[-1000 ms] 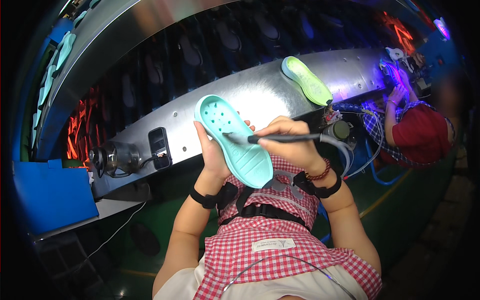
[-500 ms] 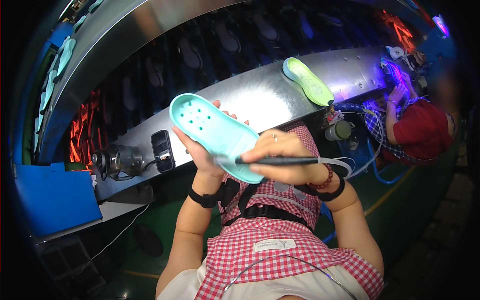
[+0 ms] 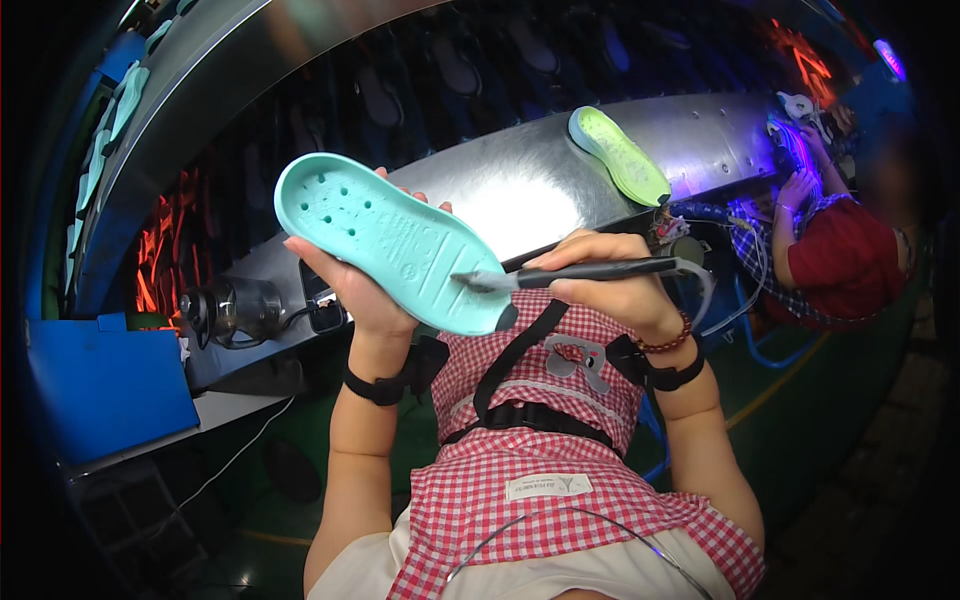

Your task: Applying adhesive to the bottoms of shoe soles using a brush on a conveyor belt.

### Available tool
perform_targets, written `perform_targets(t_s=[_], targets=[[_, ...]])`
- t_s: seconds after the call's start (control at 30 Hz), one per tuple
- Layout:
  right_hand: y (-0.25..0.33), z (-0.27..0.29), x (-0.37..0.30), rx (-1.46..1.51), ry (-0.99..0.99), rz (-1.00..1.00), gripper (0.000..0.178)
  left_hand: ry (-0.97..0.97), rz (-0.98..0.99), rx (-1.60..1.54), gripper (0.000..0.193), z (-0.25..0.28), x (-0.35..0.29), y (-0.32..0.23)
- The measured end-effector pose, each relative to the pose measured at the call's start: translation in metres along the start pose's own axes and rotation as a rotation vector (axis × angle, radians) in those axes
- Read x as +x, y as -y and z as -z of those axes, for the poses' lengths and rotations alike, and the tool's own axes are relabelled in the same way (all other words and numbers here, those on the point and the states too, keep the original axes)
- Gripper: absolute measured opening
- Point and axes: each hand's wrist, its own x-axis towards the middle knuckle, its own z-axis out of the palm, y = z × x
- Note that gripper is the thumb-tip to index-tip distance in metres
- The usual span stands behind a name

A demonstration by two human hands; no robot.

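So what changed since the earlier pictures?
The left hand carried the turquoise sole leftward and away from the body, turning its holed end further left. In the right hand, the brush went from near the holes to the grooves. Nothing was grabbed or released; the lime sole and glass pot stayed put.

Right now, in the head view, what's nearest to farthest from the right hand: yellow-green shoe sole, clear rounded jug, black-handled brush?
1. Brush: held in the right hand.
2. Yellow-green sole: ahead of it.
3. Jug: far left.

a turquoise sole (image 3: 392, 243) slants — black-tipped — beneath a black-handled brush (image 3: 592, 270).
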Motion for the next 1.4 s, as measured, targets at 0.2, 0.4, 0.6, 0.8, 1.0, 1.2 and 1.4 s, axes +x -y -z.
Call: perform_targets(t_s=[0.2, 0.4, 0.6, 0.8, 1.0, 1.2, 1.4], targets=[[-0.023, -0.004, -0.001, 0.283, 0.284, 0.189, 0.02, 0.082, -0.023, -0.032, 0.089, 0.004, 0.0, -0.005], [-0.023, -0.027, 0.0, 0.788, 0.068, -0.083, 0.018, -0.081, 0.099, 0.1, 0.068, -0.008, -0.011, -0.002], [-0.023, -0.038, -0.006, 0.455, -0.009, -0.022, 0.016, 0.115, 0.178, -0.286, 0.063, -0.013, -0.027, 0.022], [-0.007, -0.032, 0.001, 0.331, -0.034, -0.018, 0.018, 0.132, 0.152, -0.324, 0.063, -0.013, -0.023, 0.02], [0.004, -0.017, 0.011, 0.084, 0.002, 0.102, 0.022, 0.202, 0.188, -0.246, 0.058, -0.005, -0.015, 0.016], [0.011, -0.012, 0.016, -0.069, 0.13, 0.132, 0.019, 0.105, 0.163, -0.064, 0.059, -0.004, -0.012, 0.006], [0.004, -0.021, 0.002, -0.041, 0.432, 0.336, 0.019, 0.235, 0.385, -0.339, 0.057, -0.006, -0.003, -0.003]])
